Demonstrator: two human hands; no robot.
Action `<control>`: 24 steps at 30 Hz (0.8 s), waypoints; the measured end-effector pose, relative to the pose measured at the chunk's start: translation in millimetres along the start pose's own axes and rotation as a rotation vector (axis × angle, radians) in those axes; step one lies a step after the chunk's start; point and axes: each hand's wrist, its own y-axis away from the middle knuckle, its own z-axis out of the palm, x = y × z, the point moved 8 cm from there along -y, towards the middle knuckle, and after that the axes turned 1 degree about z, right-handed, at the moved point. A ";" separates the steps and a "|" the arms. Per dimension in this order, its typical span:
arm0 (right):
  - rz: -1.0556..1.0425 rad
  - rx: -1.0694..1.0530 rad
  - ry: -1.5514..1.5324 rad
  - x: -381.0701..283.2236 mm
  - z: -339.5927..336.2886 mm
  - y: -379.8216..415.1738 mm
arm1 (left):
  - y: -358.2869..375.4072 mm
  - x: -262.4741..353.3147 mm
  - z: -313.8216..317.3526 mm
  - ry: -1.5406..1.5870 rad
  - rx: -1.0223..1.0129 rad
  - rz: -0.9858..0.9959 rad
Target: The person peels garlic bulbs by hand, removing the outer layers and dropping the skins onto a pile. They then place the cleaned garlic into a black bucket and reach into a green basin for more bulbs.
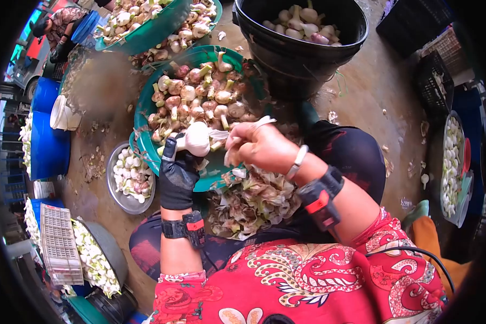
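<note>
My left hand (178,178), in a black glove, is closed around a white garlic bulb (198,139) by its stem end. My bare right hand (262,143) is just right of the bulb, fingers pinched on papery garlic skin (219,135) that trails from the bulb. Another pale strip of skin sticks up above its knuckles. Beneath both hands lies a green basin (140,116), where unpeeled garlic bulbs (188,93) with brownish skins and short stems are heaped. A mound of loose garlic skins (256,202) lies at my lap, below the right hand.
A metal bowl of white bulbs (130,173) stands left of the basin. A black bucket (302,65) holding garlic is at the back. More garlic fills another green basin (146,29) behind. Blue tubs (51,143) line the left; a person (62,27) sits far left. Crates (434,81) stand right.
</note>
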 end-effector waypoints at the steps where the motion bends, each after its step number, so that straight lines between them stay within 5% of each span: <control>1: 0.020 0.035 0.046 8.0 -0.4 -3.7 | 1.7 -1.6 6.9 0.035 -0.035 -0.021; 8: 0.351 0.003 -0.141 27.1 -0.7 1.4 | 12.0 -16.8 36.3 0.211 -0.068 -0.189; 11: -0.088 0.043 -0.350 -8.1 -8.8 -3.5 | 6.4 -13.9 28.8 0.160 -0.052 -0.196; 14: -0.086 0.227 -0.368 -25.5 -33.7 2.9 | -24.7 20.1 18.7 0.022 -0.079 -0.055; 16: -0.040 0.236 -0.347 -21.8 -31.8 6.1 | -36.0 74.9 82.2 -0.121 -0.220 0.181; 18: 0.008 -0.034 0.191 -5.6 -5.6 3.1 | -31.4 102.3 152.4 0.234 -0.461 -0.064; 19: -0.134 -0.092 0.662 0.7 5.9 5.5 | -31.1 104.2 164.6 0.195 -0.451 -0.020; 21: -0.175 -0.170 0.763 14.5 25.6 23.2 | -62.0 75.9 113.3 -0.473 -0.354 0.207; 24: -0.127 -0.223 0.811 24.0 43.6 31.0 | -96.2 -35.5 -15.1 -1.187 -0.111 0.007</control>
